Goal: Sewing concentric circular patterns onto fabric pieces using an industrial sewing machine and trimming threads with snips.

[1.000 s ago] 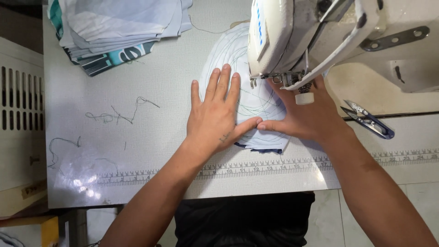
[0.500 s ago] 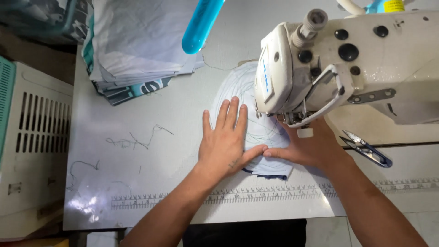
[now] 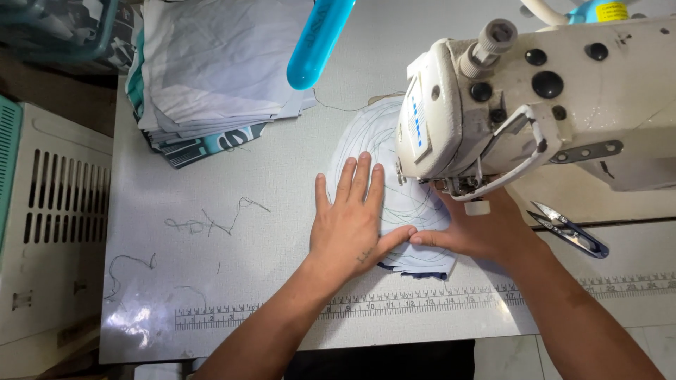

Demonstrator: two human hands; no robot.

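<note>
- The left hand (image 3: 350, 225) lies flat, released, on the white fabric piece (image 3: 394, 211); uneven pressure may skew it.
- The right hand (image 3: 479, 229) presses the fabric under the sewing machine head (image 3: 493, 105); its fingers sit dangerously near the hidden needle.

Both forearms are bare, no sleeves or rings; the left hand (image 3: 352, 229) bears a small dark mark on its back.

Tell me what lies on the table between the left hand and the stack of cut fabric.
In the head view, only bare table between the left hand and the stack of cut fabric; loose thread scraps lie lower left.
</note>
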